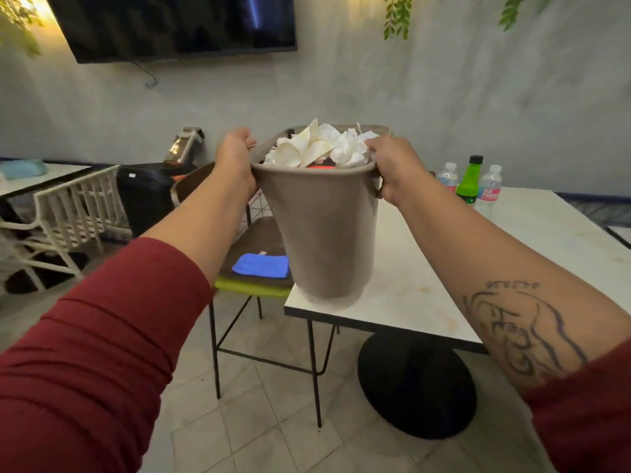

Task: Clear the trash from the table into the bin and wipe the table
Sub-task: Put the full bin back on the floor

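A taupe plastic bin [324, 230] stands at the near left corner of the white table [426, 295], its base right at the edge. Crumpled white paper and shells of trash [324, 148] heap above its rim, with something red beneath. My left hand [235, 158] grips the rim on the left side. My right hand [392, 169] grips the rim and handle on the right. A folded blue cloth [261, 265] lies on the seat of a chair [252, 288] just left of the table.
Two clear water bottles [490, 187] and a green bottle [469, 180] stand at the table's far edge. A black suitcase [143, 199] and a white slatted chair [68, 216] are to the left. A television hangs on the wall.
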Demonstrator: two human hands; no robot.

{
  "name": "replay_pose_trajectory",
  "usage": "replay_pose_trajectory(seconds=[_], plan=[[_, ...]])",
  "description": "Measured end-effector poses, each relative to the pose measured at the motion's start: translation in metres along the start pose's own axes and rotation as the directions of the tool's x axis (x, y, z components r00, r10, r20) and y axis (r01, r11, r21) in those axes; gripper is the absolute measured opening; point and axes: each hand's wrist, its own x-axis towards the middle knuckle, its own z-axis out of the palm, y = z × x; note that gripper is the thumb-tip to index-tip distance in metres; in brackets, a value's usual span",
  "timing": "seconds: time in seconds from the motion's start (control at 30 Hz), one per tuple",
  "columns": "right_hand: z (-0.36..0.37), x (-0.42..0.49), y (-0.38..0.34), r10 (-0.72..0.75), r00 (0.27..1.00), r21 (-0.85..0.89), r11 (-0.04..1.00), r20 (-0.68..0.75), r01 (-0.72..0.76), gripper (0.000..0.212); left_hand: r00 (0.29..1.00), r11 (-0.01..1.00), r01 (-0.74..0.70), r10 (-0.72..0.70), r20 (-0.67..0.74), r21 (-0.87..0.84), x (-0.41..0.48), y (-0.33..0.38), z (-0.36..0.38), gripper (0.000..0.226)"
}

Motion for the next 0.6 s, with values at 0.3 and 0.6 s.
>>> replay_pose_trajectory(seconds=[0.3, 0.6], plan=[[0.120, -0.024, 0.020, 0.064, 0.995, 0.027, 0.997, 0.072, -0.067, 0.020, 0.992, 0.996, -0.085, 0.086, -0.096, 0.014, 0.035, 0.053, -0.110, 0.029], [0.208, -0.029, 0.099, 0.168, 0.968, 0.124, 0.973, 0.189, -0.193, 0.014, 0.959, 0.998, -0.046, 0.057, -0.278, 0.045, 0.058, 0.029, -0.215, 0.015]])
